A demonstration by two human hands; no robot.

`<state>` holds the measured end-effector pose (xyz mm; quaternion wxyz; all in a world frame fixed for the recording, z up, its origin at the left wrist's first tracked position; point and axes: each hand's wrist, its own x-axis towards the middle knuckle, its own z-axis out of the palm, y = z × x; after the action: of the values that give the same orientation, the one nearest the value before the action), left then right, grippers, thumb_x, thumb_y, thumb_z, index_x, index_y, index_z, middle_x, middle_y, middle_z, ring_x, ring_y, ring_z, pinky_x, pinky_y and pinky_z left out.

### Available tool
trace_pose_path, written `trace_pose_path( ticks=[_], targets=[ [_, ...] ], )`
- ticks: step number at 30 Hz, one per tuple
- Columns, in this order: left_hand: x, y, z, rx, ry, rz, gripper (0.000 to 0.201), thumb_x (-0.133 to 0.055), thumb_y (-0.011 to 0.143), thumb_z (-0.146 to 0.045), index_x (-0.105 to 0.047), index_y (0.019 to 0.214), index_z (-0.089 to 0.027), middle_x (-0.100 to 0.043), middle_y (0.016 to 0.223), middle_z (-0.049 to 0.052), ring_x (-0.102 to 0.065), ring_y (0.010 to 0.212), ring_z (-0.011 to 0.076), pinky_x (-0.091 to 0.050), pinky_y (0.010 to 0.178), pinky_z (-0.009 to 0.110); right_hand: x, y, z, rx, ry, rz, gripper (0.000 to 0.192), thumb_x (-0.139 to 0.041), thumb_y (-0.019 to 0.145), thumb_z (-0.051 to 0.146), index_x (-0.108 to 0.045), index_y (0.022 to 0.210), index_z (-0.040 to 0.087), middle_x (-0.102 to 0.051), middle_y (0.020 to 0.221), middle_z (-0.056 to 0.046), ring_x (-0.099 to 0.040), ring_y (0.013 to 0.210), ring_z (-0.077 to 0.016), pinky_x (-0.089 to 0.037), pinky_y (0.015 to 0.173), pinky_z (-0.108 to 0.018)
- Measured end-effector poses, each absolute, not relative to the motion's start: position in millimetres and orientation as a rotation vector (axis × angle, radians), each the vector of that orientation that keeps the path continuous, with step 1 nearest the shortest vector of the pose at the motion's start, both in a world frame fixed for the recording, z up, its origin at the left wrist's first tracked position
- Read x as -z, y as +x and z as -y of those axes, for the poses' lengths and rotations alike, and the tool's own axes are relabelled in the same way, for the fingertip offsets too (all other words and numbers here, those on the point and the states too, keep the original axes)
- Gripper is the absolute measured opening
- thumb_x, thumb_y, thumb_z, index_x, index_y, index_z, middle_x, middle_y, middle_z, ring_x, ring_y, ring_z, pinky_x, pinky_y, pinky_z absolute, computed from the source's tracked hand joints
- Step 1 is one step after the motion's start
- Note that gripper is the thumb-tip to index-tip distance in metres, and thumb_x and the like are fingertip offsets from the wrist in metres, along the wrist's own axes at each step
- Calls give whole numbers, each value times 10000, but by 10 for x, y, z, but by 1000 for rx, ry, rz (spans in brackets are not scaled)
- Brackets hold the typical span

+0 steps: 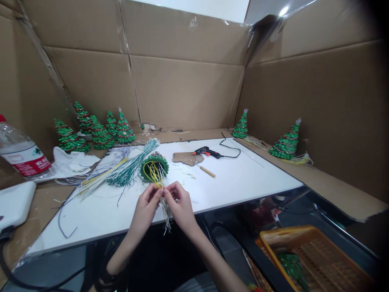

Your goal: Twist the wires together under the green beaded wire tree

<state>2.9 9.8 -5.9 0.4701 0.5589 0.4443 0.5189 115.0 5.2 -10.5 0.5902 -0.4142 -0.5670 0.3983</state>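
A small green beaded Christmas tree lies on its side on the white board, its open base facing me with yellow and white wires spilling out. My left hand and my right hand meet at the board's near edge, both pinching this wire bundle, whose loose ends hang down past the edge between my wrists.
A pile of green, white and yellow wires lies left of the tree. A glue gun, cardboard scrap and awl sit behind. Finished trees stand back left, two more on the right ledge. Water bottle left, orange basket lower right.
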Motion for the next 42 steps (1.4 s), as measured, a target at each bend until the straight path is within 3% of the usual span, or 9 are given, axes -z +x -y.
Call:
trace_pose_path(
  ticks=[35,42],
  targets=[
    [88,24,-114,-1285,1332,-1045,214,-587,750,-381,-512,715,-184,-483,691,-25,-456,647,113,-392,606,212,97,1144,-15,-857,-988,1381,117,-463,834,262,-475,753,179,-499,633,23,-467,558,-109,-362,507,-208],
    [102,16,-114,-1266,1347,-1059,222,-573,766,-381,-494,699,-184,-447,654,-39,-406,578,95,-357,532,199,155,1114,-3,-720,-1066,1463,110,-424,849,254,-455,766,189,-474,608,33,-442,523,-108,-336,502,-216]
  ],
)
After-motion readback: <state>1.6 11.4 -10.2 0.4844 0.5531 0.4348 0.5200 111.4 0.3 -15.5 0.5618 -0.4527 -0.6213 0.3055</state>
